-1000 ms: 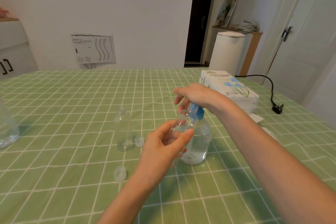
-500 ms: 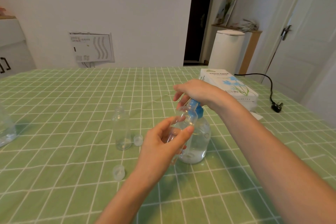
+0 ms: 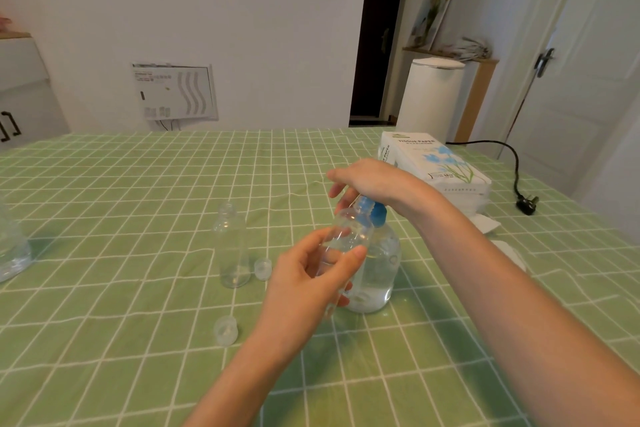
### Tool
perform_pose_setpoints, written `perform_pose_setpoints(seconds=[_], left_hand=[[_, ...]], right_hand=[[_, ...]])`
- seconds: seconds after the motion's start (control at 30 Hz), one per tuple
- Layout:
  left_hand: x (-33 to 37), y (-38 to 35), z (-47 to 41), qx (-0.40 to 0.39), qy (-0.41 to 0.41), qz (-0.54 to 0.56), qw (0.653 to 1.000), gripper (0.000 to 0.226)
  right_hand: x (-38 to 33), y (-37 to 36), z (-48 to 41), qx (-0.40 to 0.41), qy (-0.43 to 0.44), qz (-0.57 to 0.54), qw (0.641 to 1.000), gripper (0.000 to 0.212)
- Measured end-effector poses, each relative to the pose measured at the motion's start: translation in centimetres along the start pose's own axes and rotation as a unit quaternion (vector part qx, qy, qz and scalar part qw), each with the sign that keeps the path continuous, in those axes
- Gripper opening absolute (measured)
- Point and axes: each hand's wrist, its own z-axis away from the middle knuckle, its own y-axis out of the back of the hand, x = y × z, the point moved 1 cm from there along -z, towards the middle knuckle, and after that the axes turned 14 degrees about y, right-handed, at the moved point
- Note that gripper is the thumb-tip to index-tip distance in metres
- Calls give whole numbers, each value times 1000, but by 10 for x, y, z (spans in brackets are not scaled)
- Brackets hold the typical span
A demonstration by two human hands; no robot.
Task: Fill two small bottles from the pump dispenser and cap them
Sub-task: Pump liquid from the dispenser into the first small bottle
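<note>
At pump [image 3: 375, 215], left hand [image 3: 304, 288] still holds bottle [image 3: 346, 236]

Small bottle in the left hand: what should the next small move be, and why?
Probably press the blue pump head down with the right hand, which rests on top of it. The left hand holds the small bottle tilted, its mouth up at the spout of the dispenser. How full it is I cannot tell. The other bottle stands uncapped on the table.

The right hand [image 3: 372, 180] hides the head of the pump dispenser [image 3: 381, 263].
</note>
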Motion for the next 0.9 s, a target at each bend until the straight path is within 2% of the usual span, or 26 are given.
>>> perform_pose_setpoints(seconds=[0.2, 0.3, 0.5, 0.9], left_hand=[[5, -1, -1, -4, -10, 3, 1000, 43], [5, 0, -1, -1, -6, 1, 1000, 35], [1, -1, -1, 2, 1, 2, 1000, 26], [-1, -1, -1, -1, 7, 9, 1000, 23]], right_hand=[[-10, 9, 0, -8, -8, 18, 1000, 36], [-9, 5, 2, -11, -4, 9, 1000, 34], [-10, 5, 7, -1, 1, -44, 999, 21], [-11, 3, 7, 0, -17, 2, 1000, 19]])
